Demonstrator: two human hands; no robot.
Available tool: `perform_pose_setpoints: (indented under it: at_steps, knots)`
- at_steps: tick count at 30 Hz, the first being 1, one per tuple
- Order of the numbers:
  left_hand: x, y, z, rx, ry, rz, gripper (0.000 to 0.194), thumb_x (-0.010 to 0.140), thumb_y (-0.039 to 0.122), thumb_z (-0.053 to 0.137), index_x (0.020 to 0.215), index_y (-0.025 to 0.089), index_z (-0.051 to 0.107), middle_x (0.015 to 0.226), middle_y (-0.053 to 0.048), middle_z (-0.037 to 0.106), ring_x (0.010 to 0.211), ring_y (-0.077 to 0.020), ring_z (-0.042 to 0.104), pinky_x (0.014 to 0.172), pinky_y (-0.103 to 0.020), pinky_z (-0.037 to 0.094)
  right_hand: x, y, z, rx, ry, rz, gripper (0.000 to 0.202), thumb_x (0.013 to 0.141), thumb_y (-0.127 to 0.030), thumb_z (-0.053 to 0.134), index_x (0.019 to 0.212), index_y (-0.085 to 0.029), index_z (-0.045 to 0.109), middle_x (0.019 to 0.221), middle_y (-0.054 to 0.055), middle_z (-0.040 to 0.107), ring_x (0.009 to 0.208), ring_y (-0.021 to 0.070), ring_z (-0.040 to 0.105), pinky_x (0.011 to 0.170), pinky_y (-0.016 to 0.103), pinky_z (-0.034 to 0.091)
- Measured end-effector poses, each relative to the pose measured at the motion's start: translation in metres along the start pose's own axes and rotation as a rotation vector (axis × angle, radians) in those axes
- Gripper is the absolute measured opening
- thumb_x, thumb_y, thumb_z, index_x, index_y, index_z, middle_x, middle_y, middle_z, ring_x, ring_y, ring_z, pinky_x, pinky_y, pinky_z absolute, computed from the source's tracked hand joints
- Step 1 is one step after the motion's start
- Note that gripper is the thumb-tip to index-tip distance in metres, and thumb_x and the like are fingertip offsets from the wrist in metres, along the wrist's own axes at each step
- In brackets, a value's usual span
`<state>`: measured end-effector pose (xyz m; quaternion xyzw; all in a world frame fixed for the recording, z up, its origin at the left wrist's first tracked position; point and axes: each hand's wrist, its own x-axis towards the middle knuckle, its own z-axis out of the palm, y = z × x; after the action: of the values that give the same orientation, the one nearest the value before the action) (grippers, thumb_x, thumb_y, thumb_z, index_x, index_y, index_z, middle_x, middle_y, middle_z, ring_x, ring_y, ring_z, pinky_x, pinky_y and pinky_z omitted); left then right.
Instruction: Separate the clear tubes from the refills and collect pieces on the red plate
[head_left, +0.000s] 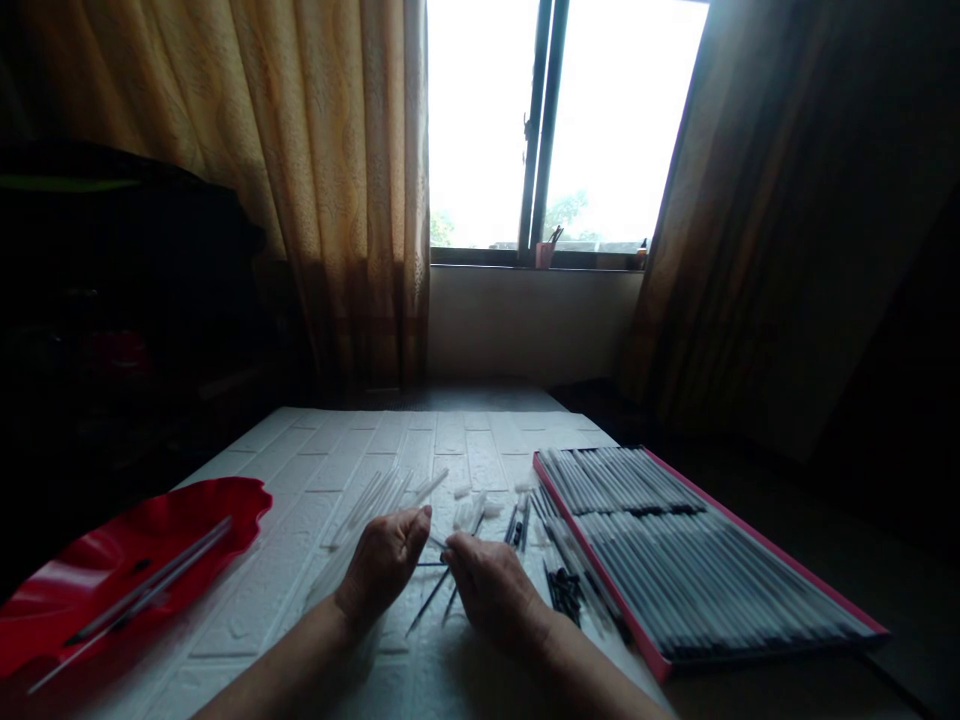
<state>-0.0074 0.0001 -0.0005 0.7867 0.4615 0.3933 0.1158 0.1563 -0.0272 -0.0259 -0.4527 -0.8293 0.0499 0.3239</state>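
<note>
My left hand (386, 560) is closed in a fist, thumb on top. My right hand (491, 588) faces it with fingers pinched together. A thin, pale stick-like pen part (436, 543) spans the small gap between them; its ends are hidden in the fingers. Just beyond the left fist lie several clear plastic tubes (375, 497), one slanting up past the thumb. Thin dark pen refills (426, 604) lie on the table under and between my hands. Small clear caps (469, 513) are scattered ahead of the right hand, and a pile of small black pen parts (564, 593) is to its right.
A pink-edged box (660, 668) on the right holds two rows of pens. On the left, a red scalloped tray (247, 497) carries a few long tubes. The white brick-patterned tabletop (232, 625) reaches toward the window (480, 120) and curtain (352, 180).
</note>
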Motion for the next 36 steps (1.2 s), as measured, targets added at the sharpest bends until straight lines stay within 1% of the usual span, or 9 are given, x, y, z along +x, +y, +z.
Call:
perform_pose_setpoints:
  at_steps: [9, 14, 16, 19, 22, 24, 26, 30, 36]
  knots:
    - [-0.001, -0.002, 0.003, -0.013, -0.017, -0.034, 0.041, 0.09, 0.043, 0.03, 0.054, 0.022, 0.026, 0.051, 0.006, 0.026, 0.047, -0.01, 0.031, 0.048, -0.025, 0.023, -0.001, 0.002, 0.003, -0.018, 0.022, -0.006, 0.022, 0.092, -0.023, 0.034, 0.075, -0.02, 0.047, 0.065, 0.003, 0.065, 0.055, 0.0138, 0.059, 0.053, 0.024, 0.028]
    - [0.002, -0.002, -0.003, -0.151, -0.08, -0.108, 0.049, 0.088, 0.055, 0.031, 0.051, 0.023, 0.026, 0.05, 0.007, 0.025, 0.046, -0.01, 0.029, 0.046, -0.024, 0.024, 0.001, -0.004, -0.003, -0.028, 0.044, -0.041, 0.024, 0.094, -0.023, 0.033, 0.075, -0.02, 0.048, 0.067, 0.003, 0.065, 0.058, 0.0136, 0.06, 0.055, 0.023, 0.03]
    - [0.003, -0.003, -0.006, -0.242, -0.114, -0.179, 0.053, 0.086, 0.062, 0.031, 0.051, 0.022, 0.032, 0.047, 0.006, 0.029, 0.044, -0.0106, 0.032, 0.045, -0.023, 0.027, 0.001, -0.007, -0.005, -0.044, 0.042, -0.039, 0.025, 0.095, -0.024, 0.033, 0.077, -0.02, 0.049, 0.068, 0.002, 0.065, 0.059, 0.0139, 0.061, 0.056, 0.023, 0.031]
    - [0.007, -0.004, -0.012, -0.391, -0.154, -0.297, 0.062, 0.08, 0.074, 0.028, 0.059, 0.02, 0.049, 0.051, 0.003, 0.046, 0.047, -0.0137, 0.046, 0.044, -0.024, 0.034, 0.0, -0.011, -0.006, -0.081, 0.011, -0.039, 0.024, 0.096, -0.025, 0.034, 0.079, -0.019, 0.051, 0.07, 0.003, 0.067, 0.062, 0.0146, 0.063, 0.056, 0.023, 0.031]
    - [0.009, -0.002, -0.018, -0.607, -0.109, -0.413, 0.072, 0.08, 0.077, 0.024, 0.084, 0.016, 0.062, 0.078, -0.007, 0.066, 0.072, -0.0209, 0.063, 0.06, -0.03, 0.048, -0.001, -0.013, -0.006, -0.119, -0.038, -0.06, 0.023, 0.095, -0.026, 0.037, 0.078, -0.019, 0.051, 0.071, 0.003, 0.068, 0.063, 0.0149, 0.065, 0.056, 0.024, 0.031]
    - [0.01, -0.001, -0.018, -0.733, -0.104, -0.442, 0.072, 0.084, 0.073, 0.022, 0.102, 0.016, 0.062, 0.102, -0.012, 0.069, 0.096, -0.0239, 0.063, 0.079, -0.036, 0.049, -0.001, -0.016, -0.005, -0.144, -0.064, -0.075, 0.023, 0.095, -0.025, 0.039, 0.076, -0.02, 0.051, 0.071, 0.002, 0.069, 0.063, 0.0147, 0.066, 0.055, 0.024, 0.03]
    - [0.012, -0.003, -0.013, -0.798, -0.168, -0.438, 0.073, 0.086, 0.071, 0.019, 0.114, 0.017, 0.059, 0.118, -0.013, 0.065, 0.11, -0.025, 0.059, 0.09, -0.039, 0.044, -0.001, -0.018, -0.003, -0.165, -0.092, -0.099, 0.022, 0.094, -0.025, 0.041, 0.075, -0.02, 0.051, 0.071, 0.002, 0.07, 0.063, 0.015, 0.066, 0.054, 0.024, 0.03]
    - [0.013, -0.013, 0.003, -0.777, -0.306, -0.447, 0.087, 0.077, 0.082, 0.017, 0.119, 0.018, 0.058, 0.123, -0.015, 0.063, 0.116, -0.029, 0.056, 0.097, -0.046, 0.039, -0.001, -0.022, 0.001, -0.197, -0.156, -0.126, 0.018, 0.092, -0.025, 0.045, 0.078, -0.019, 0.053, 0.073, 0.003, 0.071, 0.063, 0.0166, 0.068, 0.052, 0.024, 0.032]
    - [0.004, -0.006, 0.007, -0.84, -0.307, -0.476, 0.082, 0.08, 0.078, 0.023, 0.12, 0.016, 0.058, 0.12, -0.015, 0.065, 0.115, -0.0266, 0.057, 0.098, -0.042, 0.04, -0.001, -0.022, 0.004, -0.209, -0.243, -0.108, 0.014, 0.091, -0.025, 0.048, 0.082, -0.019, 0.058, 0.079, 0.005, 0.074, 0.068, 0.018, 0.069, 0.052, 0.024, 0.036]
